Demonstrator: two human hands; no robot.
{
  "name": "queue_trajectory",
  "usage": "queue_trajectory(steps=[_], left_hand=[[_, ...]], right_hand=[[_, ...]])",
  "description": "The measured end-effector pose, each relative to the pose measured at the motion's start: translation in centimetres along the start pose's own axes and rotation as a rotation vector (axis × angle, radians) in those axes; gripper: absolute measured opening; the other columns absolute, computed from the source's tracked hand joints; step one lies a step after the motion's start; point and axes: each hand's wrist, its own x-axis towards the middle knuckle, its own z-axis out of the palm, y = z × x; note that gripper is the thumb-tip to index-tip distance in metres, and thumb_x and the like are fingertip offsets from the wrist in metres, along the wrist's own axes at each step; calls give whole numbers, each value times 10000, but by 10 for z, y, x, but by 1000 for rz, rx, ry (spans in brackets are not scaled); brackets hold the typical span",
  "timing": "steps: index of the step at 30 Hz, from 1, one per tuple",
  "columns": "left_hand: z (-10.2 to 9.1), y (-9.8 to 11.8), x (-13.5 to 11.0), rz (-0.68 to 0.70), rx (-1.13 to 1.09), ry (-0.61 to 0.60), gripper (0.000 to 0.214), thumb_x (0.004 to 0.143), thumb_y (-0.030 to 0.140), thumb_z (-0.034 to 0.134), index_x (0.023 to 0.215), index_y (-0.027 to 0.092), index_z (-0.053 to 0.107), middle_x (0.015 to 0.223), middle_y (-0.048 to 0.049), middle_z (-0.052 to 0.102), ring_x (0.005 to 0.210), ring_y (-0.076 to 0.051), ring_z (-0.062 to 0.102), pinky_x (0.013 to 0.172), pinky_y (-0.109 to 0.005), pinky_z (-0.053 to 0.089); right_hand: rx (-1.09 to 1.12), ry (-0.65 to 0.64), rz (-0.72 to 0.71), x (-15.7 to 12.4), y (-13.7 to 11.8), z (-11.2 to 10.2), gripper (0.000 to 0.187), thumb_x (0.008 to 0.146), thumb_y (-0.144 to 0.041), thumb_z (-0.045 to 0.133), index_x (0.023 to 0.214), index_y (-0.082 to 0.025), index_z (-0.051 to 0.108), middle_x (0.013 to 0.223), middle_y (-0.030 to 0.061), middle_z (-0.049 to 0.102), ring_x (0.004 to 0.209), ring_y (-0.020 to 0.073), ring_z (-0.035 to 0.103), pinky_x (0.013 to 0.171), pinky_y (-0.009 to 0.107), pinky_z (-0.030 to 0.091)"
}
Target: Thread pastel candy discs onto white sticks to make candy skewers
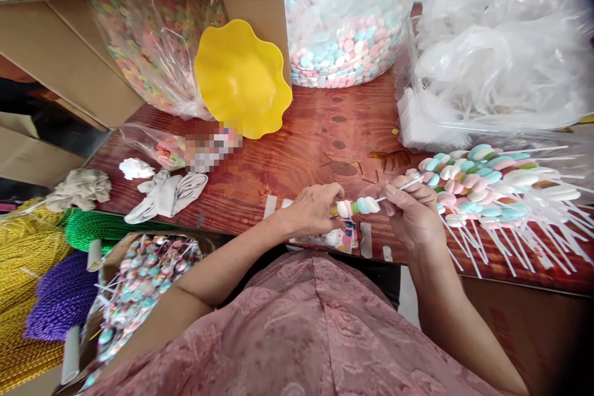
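Observation:
My left hand [312, 209] is closed in a pinch around the left end of a row of pastel marshmallow pieces [358, 206] threaded on a thin white stick. My right hand [412, 213] is closed on the stick's other end, which pokes out up and to the right. Both hands hover above the front edge of the reddish wooden table [315, 142]. Just right of my right hand lies a pile of finished marshmallow sticks [482, 189] with their white stems fanned out.
A yellow wavy bowl [241, 77] leans at the back centre beside bags of loose pastel candy [343, 43]. Clear plastic bags [501, 43] fill the back right. Crumpled cloths [167, 195], cardboard boxes and a box of wrapped sticks [139, 284] lie left.

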Motion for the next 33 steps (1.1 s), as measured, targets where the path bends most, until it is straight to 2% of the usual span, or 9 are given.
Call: queue_trajectory(steps=[5,10,12,15,20,23,27,30,33], left_hand=[[-3,0,-3,-90,-90,-66,319,734,441,745,753,173,573,710,7,631,678,-153,580,604,-262,346],[8,1,-6,-69,-167,-52,257,752,389,719,830,174,601,704,23,620,645,-136,569,575,-250,340],[11,2,-7,-43,-172,-44,305,769,367,713,988,176,620,793,7,664,718,-155,609,622,-257,391],[6,6,-8,40,-112,1,662,776,478,727,1324,179,507,1079,-71,690,962,-222,631,825,-333,468],[-22,8,-23,95,140,56,1140,662,777,672,1533,172,251,1448,-186,473,1303,-346,432,1096,-526,331],[-29,3,-35,-35,274,-29,1042,718,665,713,1507,133,289,1431,-199,480,1309,-361,422,1105,-550,298],[-21,-9,-43,-131,238,-144,587,843,448,677,1307,124,523,1235,-154,615,1147,-296,542,963,-421,426],[-15,-17,-40,-130,108,-87,302,872,432,645,1007,161,636,977,-74,671,935,-218,596,819,-321,442],[-13,-22,-36,-154,11,27,250,848,410,665,833,171,596,804,-19,638,753,-158,568,687,-271,399]], right_hand=[[-169,-48,-58,-3,0,-7,211,772,-317,801,648,-194,682,558,-31,552,495,83,477,481,225,385],[-288,-97,-68,-13,8,5,205,783,-325,787,651,-198,696,584,-11,613,538,109,541,529,241,463],[-252,-47,-28,-13,13,9,229,770,-329,794,626,-188,683,553,-13,597,505,94,514,500,223,437],[-27,112,121,-12,25,10,292,686,-335,844,585,-170,626,471,-33,529,427,61,421,411,184,328],[122,227,233,-13,40,1,425,615,-340,866,526,-172,486,415,-62,449,381,39,334,376,169,271],[156,287,233,-15,41,-3,435,605,-306,874,537,-171,466,424,-69,444,396,38,330,386,167,277],[169,264,154,-13,34,-3,404,641,-286,862,564,-179,481,440,-70,450,407,48,322,399,180,289],[126,170,23,-13,24,-2,342,702,-329,835,586,-186,547,476,-57,480,423,64,360,418,202,325],[50,108,-91,-16,10,-3,211,752,-314,808,658,-193,662,550,-23,564,496,93,479,474,225,386]])
